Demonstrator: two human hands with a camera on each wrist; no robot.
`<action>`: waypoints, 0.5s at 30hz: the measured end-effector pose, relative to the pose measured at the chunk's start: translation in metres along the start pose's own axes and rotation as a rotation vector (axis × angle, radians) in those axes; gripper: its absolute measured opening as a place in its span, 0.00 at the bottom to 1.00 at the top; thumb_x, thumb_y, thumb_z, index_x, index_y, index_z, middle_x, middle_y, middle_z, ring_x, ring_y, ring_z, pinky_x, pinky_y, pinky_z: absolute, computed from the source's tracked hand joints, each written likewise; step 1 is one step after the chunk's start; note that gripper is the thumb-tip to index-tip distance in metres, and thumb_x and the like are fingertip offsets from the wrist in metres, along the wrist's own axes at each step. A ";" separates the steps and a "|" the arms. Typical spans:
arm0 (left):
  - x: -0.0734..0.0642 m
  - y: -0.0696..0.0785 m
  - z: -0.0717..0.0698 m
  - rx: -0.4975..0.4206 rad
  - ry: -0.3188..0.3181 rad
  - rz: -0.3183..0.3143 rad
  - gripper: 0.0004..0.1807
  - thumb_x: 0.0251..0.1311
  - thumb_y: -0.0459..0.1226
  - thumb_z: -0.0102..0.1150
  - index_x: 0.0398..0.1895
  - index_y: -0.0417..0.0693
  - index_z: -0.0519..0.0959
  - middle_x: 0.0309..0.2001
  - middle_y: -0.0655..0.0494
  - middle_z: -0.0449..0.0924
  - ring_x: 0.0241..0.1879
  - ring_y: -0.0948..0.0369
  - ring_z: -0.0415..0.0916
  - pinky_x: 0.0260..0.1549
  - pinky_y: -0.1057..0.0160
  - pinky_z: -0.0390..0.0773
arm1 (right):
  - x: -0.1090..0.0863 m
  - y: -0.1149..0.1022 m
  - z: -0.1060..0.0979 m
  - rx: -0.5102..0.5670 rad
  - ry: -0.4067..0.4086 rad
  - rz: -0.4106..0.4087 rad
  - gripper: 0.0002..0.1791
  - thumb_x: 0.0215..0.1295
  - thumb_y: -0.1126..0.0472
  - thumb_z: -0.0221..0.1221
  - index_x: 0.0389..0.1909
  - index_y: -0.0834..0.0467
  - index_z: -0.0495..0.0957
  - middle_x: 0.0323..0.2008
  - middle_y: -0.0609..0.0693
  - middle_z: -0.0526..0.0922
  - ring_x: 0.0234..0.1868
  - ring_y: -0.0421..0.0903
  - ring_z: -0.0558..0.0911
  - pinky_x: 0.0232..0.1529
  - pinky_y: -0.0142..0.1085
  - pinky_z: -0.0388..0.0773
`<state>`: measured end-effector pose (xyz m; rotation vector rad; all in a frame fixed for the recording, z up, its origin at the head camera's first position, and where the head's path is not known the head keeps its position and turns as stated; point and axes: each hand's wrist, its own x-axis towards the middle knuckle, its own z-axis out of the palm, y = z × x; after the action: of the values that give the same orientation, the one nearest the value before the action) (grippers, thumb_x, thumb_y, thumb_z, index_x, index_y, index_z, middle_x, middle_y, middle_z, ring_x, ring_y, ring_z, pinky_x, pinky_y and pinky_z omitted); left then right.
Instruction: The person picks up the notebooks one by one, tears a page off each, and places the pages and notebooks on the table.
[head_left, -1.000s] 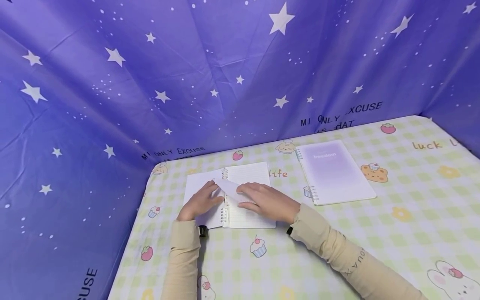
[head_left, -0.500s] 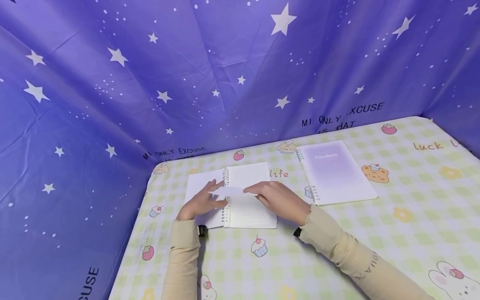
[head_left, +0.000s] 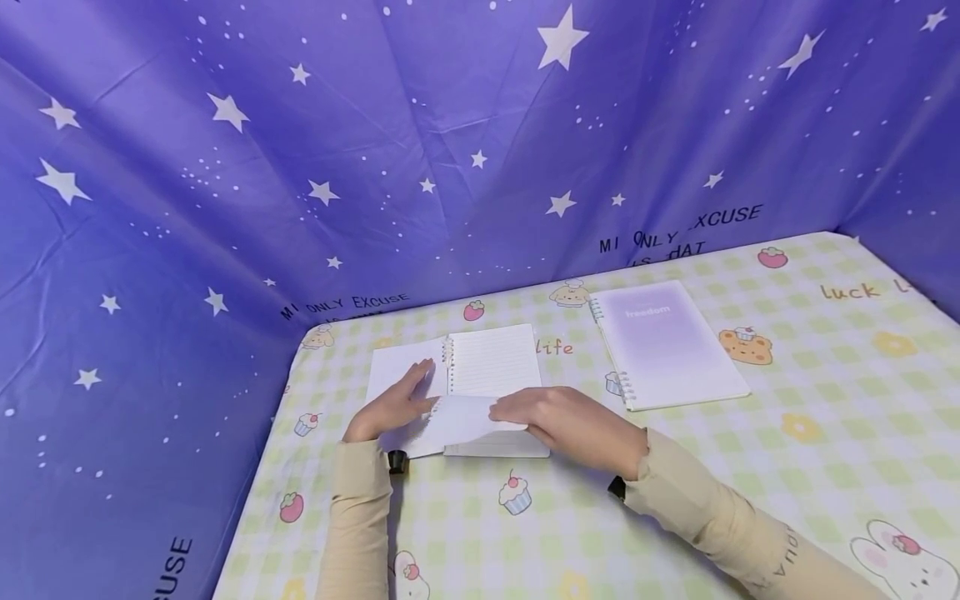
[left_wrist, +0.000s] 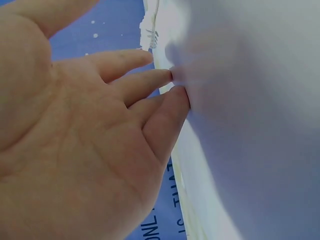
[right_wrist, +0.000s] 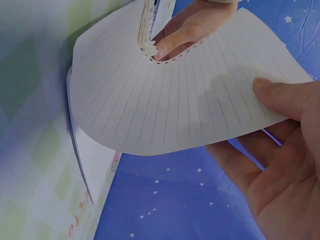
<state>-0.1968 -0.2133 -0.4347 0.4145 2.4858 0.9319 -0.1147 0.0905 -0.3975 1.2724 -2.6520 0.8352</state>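
Observation:
An open loose-leaf notebook [head_left: 492, 354] with ruled pages lies on the table. My right hand [head_left: 573, 423] pinches one ruled sheet [head_left: 471, 414] between thumb and fingers, also seen in the right wrist view, where the sheet [right_wrist: 165, 107] bows upward. The sheet's punched edge curves away from the rings [right_wrist: 146, 47] along part of its length. My left hand [head_left: 392, 408] rests its fingers on the white left side [head_left: 390, 362] of the notebook, its thumb at the binding. In the left wrist view the left hand's fingertips [left_wrist: 181, 97] touch the white surface.
A second spiral notebook [head_left: 667, 354] with a purple "freedom" cover lies closed to the right. Checked cloth [head_left: 600, 517] covers the table, and a purple star-print curtain [head_left: 450, 125] hangs behind and at the left.
My right hand has drawn the sheet toward the near edge and slightly right, uncovering the upper ruled page. The left hand stays in nearly the same place.

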 end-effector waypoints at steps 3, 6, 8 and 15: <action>-0.001 0.000 0.000 -0.006 0.001 -0.015 0.45 0.68 0.43 0.59 0.79 0.40 0.46 0.79 0.41 0.39 0.78 0.44 0.32 0.76 0.44 0.38 | -0.005 -0.003 0.001 -0.018 -0.007 -0.037 0.20 0.65 0.72 0.59 0.55 0.54 0.83 0.54 0.45 0.84 0.59 0.42 0.81 0.61 0.38 0.77; -0.003 0.001 0.000 -0.027 -0.001 -0.023 0.48 0.64 0.42 0.64 0.79 0.40 0.47 0.80 0.42 0.38 0.79 0.46 0.32 0.76 0.44 0.39 | -0.009 -0.006 0.002 -0.042 -0.023 -0.076 0.20 0.65 0.72 0.60 0.55 0.53 0.83 0.55 0.43 0.84 0.59 0.41 0.80 0.62 0.37 0.77; -0.003 0.001 0.001 -0.033 -0.003 -0.022 0.49 0.61 0.42 0.66 0.79 0.41 0.48 0.80 0.42 0.38 0.79 0.46 0.32 0.76 0.44 0.39 | -0.012 -0.006 0.003 -0.064 -0.035 -0.102 0.20 0.65 0.72 0.60 0.55 0.52 0.83 0.55 0.42 0.84 0.60 0.41 0.80 0.62 0.36 0.76; -0.002 0.002 0.000 -0.012 -0.007 -0.019 0.50 0.59 0.44 0.69 0.78 0.41 0.50 0.80 0.43 0.38 0.79 0.47 0.31 0.76 0.41 0.40 | -0.020 -0.008 0.004 -0.242 -0.095 -0.227 0.20 0.64 0.68 0.61 0.56 0.51 0.82 0.56 0.42 0.83 0.61 0.42 0.79 0.63 0.37 0.75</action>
<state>-0.1946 -0.2126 -0.4331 0.3882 2.4726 0.9365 -0.0953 0.0986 -0.4034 1.5397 -2.5159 0.4184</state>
